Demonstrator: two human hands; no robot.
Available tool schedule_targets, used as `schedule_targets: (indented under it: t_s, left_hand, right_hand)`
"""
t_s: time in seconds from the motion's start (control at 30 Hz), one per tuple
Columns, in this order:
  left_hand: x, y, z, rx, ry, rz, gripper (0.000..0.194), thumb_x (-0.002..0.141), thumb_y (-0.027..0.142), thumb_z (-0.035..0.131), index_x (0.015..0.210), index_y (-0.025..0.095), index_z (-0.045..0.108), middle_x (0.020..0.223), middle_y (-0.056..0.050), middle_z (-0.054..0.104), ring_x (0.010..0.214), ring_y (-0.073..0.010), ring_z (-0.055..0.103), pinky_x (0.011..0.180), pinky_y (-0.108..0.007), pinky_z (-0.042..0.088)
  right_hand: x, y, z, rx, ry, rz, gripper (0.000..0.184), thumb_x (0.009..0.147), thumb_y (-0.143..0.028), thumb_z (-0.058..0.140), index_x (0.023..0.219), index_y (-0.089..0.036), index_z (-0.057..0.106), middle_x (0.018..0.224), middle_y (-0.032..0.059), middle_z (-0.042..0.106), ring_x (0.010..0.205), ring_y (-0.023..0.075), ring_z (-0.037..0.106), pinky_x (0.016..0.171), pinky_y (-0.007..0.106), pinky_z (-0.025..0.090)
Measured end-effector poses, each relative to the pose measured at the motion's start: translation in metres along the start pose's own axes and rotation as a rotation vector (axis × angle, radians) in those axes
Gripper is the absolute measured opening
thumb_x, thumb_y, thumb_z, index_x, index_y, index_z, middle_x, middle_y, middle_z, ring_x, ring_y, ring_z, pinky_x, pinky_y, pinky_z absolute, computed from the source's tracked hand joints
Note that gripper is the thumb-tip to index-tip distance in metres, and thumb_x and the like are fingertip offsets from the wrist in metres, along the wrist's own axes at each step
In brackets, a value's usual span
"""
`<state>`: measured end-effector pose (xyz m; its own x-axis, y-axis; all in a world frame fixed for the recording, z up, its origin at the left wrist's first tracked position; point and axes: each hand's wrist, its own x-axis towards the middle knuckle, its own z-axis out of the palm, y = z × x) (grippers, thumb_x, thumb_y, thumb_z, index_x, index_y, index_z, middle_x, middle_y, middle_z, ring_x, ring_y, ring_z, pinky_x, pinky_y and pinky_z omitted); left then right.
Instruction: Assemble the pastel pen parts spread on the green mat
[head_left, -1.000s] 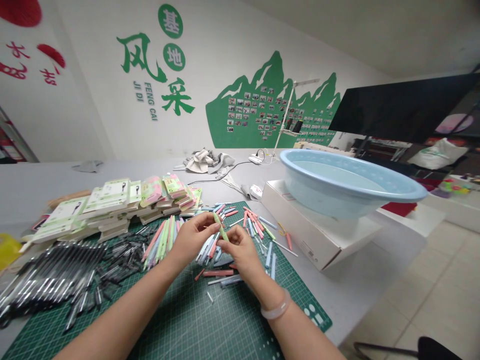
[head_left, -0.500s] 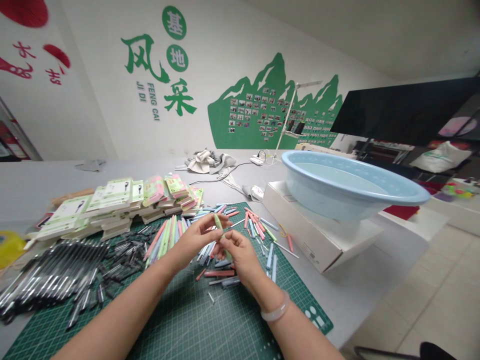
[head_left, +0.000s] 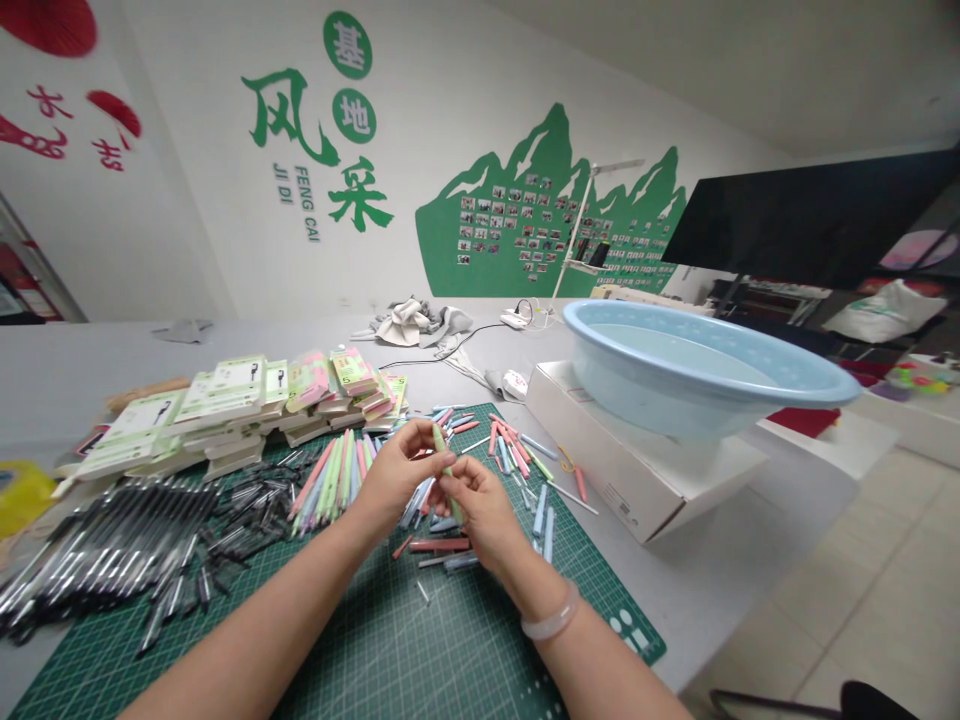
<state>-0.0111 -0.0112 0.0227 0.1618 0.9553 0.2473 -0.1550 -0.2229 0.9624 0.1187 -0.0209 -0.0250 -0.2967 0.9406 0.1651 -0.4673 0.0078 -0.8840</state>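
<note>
A light green pen stands tilted between my two hands above the green cutting mat. The fingers of my left hand are closed on its upper part. Lower down, my right hand pinches the same pen, and its fingers hide some of the barrel. Under and beyond the hands lie loose pen parts in blue, red and green, among them a red barrel. Left of my left hand is a fan of pink, green and blue pens.
Black pens and loose black caps lie at the left. Behind them are stacked small boxes. A blue basin stands on a white box at the right. Grey gloves lie further back.
My left fingers have drawn in closer around the upper part of the green pen. My right hand stays almost in place.
</note>
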Motion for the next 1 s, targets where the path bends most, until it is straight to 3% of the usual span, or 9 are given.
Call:
schedule_targets:
  t_s: [0.17,0.27,0.37,0.43,0.57,0.73,0.8,0.9,1.0]
  left_hand:
    - [-0.002,0.004,-0.001,-0.174,-0.157,-0.130,0.028,0.077,0.029,0.062,0.101,0.017,0.056,0.090,-0.007,0.065,0.069,-0.0153,0.060,0.061,-0.026,0.046]
    - [-0.003,0.004,0.001,-0.171,-0.107,-0.090,0.028,0.073,0.028,0.066,0.097,0.018,0.059,0.088,-0.004,0.064,0.064,-0.0122,0.059,0.059,-0.024,0.045]
    - [-0.002,-0.002,0.002,-0.140,-0.049,-0.103,0.026,0.068,0.030,0.070,0.089,0.017,0.063,0.068,0.001,0.060,0.050,-0.0102,0.054,0.050,-0.022,0.042]
    - [0.000,-0.006,0.001,-0.129,-0.015,-0.122,0.025,0.067,0.031,0.070,0.086,0.015,0.066,0.065,0.000,0.060,0.052,-0.0118,0.055,0.053,-0.024,0.043]
    - [0.003,-0.007,-0.003,-0.083,0.042,-0.105,0.024,0.064,0.025,0.073,0.085,0.013,0.070,0.086,-0.007,0.067,0.080,-0.0176,0.060,0.071,-0.026,0.045]
    - [0.001,-0.005,-0.006,-0.149,-0.055,-0.146,0.036,0.071,0.030,0.068,0.104,0.015,0.066,0.085,-0.008,0.068,0.062,-0.0134,0.058,0.057,-0.024,0.045]
    - [0.001,-0.006,-0.006,-0.164,-0.081,-0.143,0.037,0.073,0.031,0.066,0.107,0.015,0.064,0.085,-0.008,0.068,0.057,-0.0123,0.056,0.053,-0.024,0.044]
    - [0.000,-0.007,-0.005,-0.138,-0.063,-0.100,0.031,0.075,0.029,0.065,0.102,0.015,0.065,0.084,-0.007,0.067,0.067,-0.0147,0.060,0.061,-0.024,0.047]
    - [-0.001,-0.007,-0.004,-0.121,-0.071,-0.091,0.029,0.076,0.030,0.064,0.101,0.015,0.065,0.083,-0.007,0.067,0.065,-0.0138,0.059,0.058,-0.023,0.046]
  right_hand:
    - [0.000,-0.002,0.002,0.087,-0.079,0.078,0.022,0.083,-0.036,0.057,0.085,-0.014,0.058,0.061,0.0007,0.060,0.050,0.0085,0.052,0.050,0.019,0.037]
    - [0.000,-0.001,0.004,0.081,-0.080,0.051,0.026,0.086,-0.037,0.052,0.081,-0.013,0.060,0.059,0.0004,0.058,0.049,0.0073,0.049,0.049,0.019,0.035]
    - [0.000,0.000,0.004,0.068,-0.062,0.024,0.023,0.085,-0.035,0.054,0.080,-0.013,0.061,0.061,0.0000,0.057,0.050,0.0063,0.048,0.048,0.018,0.034]
    - [0.000,0.000,0.004,0.086,-0.023,0.008,0.017,0.080,-0.031,0.062,0.084,-0.015,0.060,0.067,-0.0012,0.058,0.049,0.0054,0.048,0.046,0.017,0.033]
    - [-0.001,0.001,0.001,0.095,0.023,0.001,0.021,0.068,-0.023,0.073,0.079,-0.016,0.057,0.065,-0.0036,0.058,0.047,0.0058,0.051,0.045,0.016,0.035]
    - [-0.002,-0.002,0.001,0.145,-0.089,0.136,0.028,0.083,-0.039,0.056,0.083,-0.011,0.061,0.063,0.0033,0.061,0.047,0.0079,0.053,0.044,0.018,0.037]
    - [-0.001,-0.002,0.002,0.167,-0.062,0.110,0.026,0.082,-0.038,0.058,0.086,-0.012,0.061,0.066,0.0027,0.061,0.048,0.0071,0.053,0.044,0.016,0.036]
    - [0.000,-0.001,0.001,0.154,0.011,0.054,0.019,0.074,-0.028,0.069,0.084,-0.015,0.059,0.065,-0.0004,0.061,0.048,0.0063,0.053,0.043,0.015,0.034]
    - [0.001,0.001,-0.001,0.143,-0.010,0.080,0.017,0.075,-0.027,0.068,0.080,-0.014,0.059,0.061,0.0005,0.061,0.047,0.0068,0.053,0.044,0.016,0.036]
